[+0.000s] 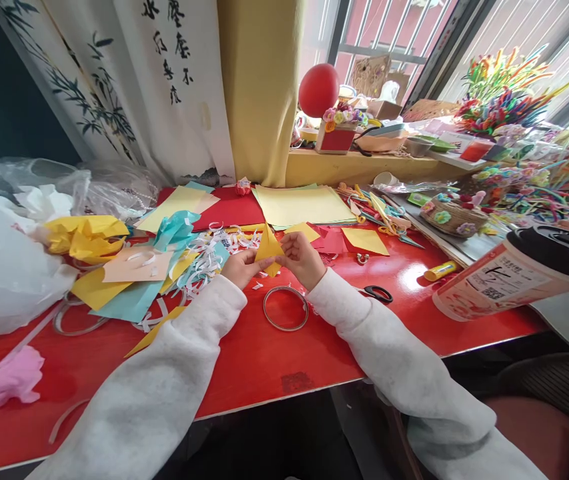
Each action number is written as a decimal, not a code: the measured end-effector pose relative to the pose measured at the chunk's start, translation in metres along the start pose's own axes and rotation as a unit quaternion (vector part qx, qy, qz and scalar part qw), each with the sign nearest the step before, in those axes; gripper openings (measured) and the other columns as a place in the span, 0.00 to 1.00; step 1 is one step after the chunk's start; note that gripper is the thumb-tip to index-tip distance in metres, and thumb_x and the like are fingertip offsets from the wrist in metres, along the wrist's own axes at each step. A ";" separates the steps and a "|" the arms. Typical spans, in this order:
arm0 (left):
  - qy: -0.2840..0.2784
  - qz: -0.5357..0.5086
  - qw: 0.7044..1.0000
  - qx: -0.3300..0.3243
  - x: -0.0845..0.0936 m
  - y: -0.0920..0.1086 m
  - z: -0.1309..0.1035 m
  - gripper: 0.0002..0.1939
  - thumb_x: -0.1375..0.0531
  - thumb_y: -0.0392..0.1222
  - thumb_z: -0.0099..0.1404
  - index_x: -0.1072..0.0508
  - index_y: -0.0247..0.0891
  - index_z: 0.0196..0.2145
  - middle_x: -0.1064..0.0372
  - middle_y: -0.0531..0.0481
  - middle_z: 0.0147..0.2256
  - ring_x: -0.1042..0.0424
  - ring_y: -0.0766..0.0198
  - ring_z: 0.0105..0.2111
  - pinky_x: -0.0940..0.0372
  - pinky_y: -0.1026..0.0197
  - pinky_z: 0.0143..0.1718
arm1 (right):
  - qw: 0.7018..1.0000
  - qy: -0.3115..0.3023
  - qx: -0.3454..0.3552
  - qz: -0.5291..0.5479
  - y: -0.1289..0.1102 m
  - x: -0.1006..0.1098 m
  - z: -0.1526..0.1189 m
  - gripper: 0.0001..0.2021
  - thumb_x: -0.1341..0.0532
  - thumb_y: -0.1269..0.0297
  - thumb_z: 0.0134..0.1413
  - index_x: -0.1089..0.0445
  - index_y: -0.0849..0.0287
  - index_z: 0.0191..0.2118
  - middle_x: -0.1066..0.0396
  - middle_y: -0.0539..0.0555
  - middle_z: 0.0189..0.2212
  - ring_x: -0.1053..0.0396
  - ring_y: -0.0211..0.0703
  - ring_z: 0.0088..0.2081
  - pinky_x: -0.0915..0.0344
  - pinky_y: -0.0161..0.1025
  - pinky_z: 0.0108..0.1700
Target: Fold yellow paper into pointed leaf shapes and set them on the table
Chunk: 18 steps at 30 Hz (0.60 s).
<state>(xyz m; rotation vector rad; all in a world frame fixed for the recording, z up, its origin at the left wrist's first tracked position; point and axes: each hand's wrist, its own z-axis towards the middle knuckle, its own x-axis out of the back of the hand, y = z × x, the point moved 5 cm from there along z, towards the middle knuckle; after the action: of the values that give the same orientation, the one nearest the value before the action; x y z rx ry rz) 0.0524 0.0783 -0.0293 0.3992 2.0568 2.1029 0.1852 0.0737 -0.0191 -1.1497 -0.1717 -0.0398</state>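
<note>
A folded piece of yellow paper (268, 248), pointed at the top, is held up between my two hands over the red table. My left hand (242, 268) pinches its lower left side, thumb toward me. At its right edge my right hand (304, 258) grips with thumb and fingertips, the other fingers curled. Below my hands a roll of tape or thin ring (285, 309) lies flat on the table. Black-handled scissors (378, 293) rest partly behind my right sleeve. White paper shreds (209, 260) lie left of my left hand.
Yellow sheets (304, 205) and red paper (234, 207) lie at the back. Coloured scraps (134, 300) and a white plastic bag (9, 267) crowd the left. On the right stand a large paper cup (504, 280), a glue stick (440, 271) and a decorated basket (451, 217).
</note>
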 end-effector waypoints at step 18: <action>0.024 0.018 0.999 -0.019 0.004 0.003 0.003 0.23 0.36 0.49 0.39 0.29 0.32 0.32 0.29 0.46 0.30 0.32 0.61 0.30 0.40 0.64 0.26 | 0.982 -0.047 -0.163 0.087 0.004 -0.002 -0.004 0.18 0.37 0.54 0.31 0.41 0.62 0.24 0.32 0.48 0.15 0.32 0.36 0.18 0.32 0.33 0.23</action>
<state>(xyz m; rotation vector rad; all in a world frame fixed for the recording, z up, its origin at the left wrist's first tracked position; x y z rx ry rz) 0.0495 0.0819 -0.0258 0.3870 2.0479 2.1886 0.1842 0.0717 -0.0246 -1.4908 -0.1498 0.1465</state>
